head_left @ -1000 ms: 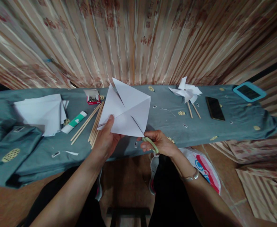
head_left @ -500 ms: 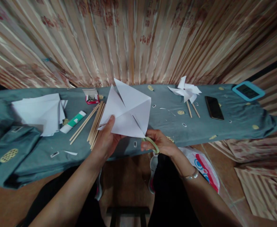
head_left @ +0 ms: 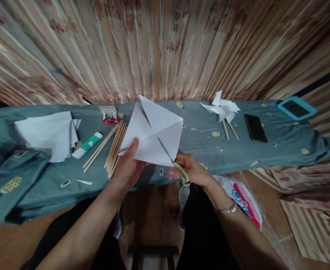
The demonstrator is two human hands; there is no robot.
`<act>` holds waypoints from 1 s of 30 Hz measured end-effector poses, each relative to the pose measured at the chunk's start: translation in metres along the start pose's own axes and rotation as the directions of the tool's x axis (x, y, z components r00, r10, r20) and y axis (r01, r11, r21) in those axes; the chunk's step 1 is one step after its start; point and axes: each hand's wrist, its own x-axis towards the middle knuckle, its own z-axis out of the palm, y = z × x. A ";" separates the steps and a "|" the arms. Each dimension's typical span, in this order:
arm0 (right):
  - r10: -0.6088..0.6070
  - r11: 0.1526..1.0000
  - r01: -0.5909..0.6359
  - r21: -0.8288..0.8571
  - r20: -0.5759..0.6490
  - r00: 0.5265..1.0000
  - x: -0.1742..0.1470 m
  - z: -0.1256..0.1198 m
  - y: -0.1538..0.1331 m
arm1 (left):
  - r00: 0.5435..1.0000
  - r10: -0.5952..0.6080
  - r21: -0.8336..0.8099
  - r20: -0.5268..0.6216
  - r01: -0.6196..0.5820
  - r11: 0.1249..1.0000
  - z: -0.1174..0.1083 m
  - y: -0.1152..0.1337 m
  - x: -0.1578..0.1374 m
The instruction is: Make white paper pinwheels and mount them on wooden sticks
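Note:
A square sheet of white paper, creased and slit inward from its corners, is held above the table by my left hand. The thumb lies on top of the sheet and the fingers are beneath it. My right hand grips scissors by their pale green handle at the sheet's near right corner. The blades are hidden by the paper. Just left of the sheet lies a bundle of wooden sticks. Two finished paper pinwheels on sticks rest further right.
A stack of white paper, a green and white glue stick and a small red box of metal pins lie at left. On the right are a black phone and a blue-framed digital timer. Paper scraps dot the cloth.
The paper has shifted slightly to the right and down toward the scissors. My left hand has moved a little with it, while the right hand stays almost in place.

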 end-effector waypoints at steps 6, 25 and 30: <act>0.041 0.998 -0.041 -0.038 -0.006 0.999 0.000 0.000 0.000 | 1.000 -0.007 0.008 -0.023 0.008 1.000 0.003 0.003 -0.001; 0.033 0.999 -0.033 -0.001 -0.019 0.999 0.002 0.002 0.001 | 1.000 0.002 -0.032 -0.023 -0.003 0.999 0.004 0.004 -0.001; 0.041 0.999 -0.041 0.005 -0.036 0.999 0.002 0.003 0.001 | 0.999 0.005 -0.029 -0.032 -0.006 1.000 0.003 0.004 0.001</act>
